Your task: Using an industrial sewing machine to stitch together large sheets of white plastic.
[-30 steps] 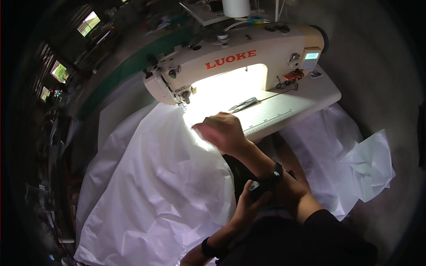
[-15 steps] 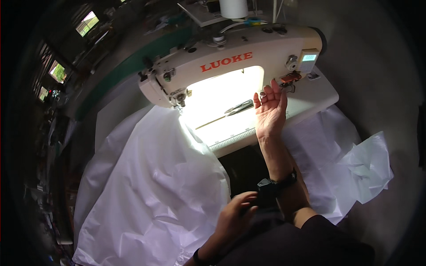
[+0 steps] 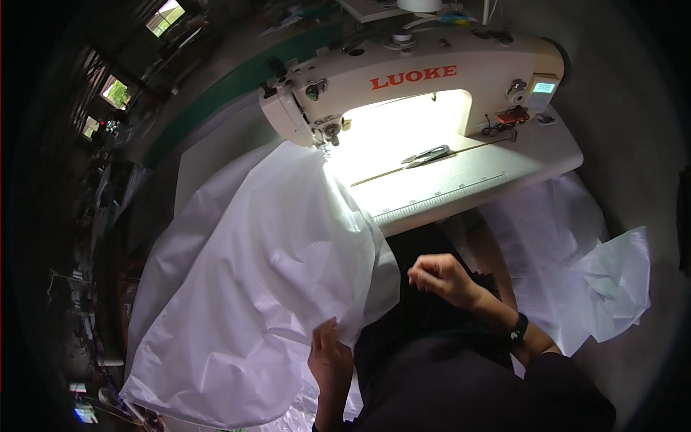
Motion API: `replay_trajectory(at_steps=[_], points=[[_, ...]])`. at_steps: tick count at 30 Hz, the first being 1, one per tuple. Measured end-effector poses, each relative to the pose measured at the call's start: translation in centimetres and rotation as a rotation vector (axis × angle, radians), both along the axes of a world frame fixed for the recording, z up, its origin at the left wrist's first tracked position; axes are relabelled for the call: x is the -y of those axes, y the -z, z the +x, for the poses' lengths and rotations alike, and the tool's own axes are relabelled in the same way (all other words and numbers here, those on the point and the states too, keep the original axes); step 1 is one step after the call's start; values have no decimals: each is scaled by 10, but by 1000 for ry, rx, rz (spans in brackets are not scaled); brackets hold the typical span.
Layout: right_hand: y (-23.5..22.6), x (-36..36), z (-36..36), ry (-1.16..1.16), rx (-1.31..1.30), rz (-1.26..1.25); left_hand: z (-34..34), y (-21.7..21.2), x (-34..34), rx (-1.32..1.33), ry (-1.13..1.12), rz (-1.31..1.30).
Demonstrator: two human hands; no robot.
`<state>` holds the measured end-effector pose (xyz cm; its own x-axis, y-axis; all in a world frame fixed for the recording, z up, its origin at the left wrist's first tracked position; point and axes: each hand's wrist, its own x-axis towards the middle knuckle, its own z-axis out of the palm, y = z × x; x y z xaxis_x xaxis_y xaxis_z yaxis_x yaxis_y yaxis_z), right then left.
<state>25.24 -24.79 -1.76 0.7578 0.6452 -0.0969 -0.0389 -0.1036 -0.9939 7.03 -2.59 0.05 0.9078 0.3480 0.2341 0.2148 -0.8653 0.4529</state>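
Observation:
A large sheet of white, slightly glossy fabric (image 3: 237, 288) hangs from under the presser-foot area of a white sewing machine (image 3: 432, 61) and spreads down to the left. My left hand (image 3: 332, 363) is at the fabric's lower right edge, its fingers bent together on it; the exact grip is partly hidden. Above my dark clothing, right of the fabric, my right hand (image 3: 448, 281) has curled fingers, with nothing visible in them. Thread snips (image 3: 428, 155) lie on the lit machine bed, against a long thin rod (image 3: 389, 175).
More white sheeting (image 3: 551, 266) hangs below the bed's right end. A small lit display (image 3: 543, 88) sits on the machine's right side, above an orange object (image 3: 513, 117) with dark wire. Along the front of the bed runs a ruler scale (image 3: 439, 196).
My right hand has drawn back from over the machine bed toward my body, its fingers curling. My left hand has moved left onto the fabric. The whole view has shifted, placing the machine farther right.

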Motion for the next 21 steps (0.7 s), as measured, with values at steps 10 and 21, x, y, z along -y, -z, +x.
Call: replay_trajectory(at_steps=[10, 21], points=[[18, -50, -44, -164, 33, -121, 10, -11, -24, 121, -133, 238], [21, -61, -50, -276, 168, 130, 4, -29, -25, 173, -181, 341]])
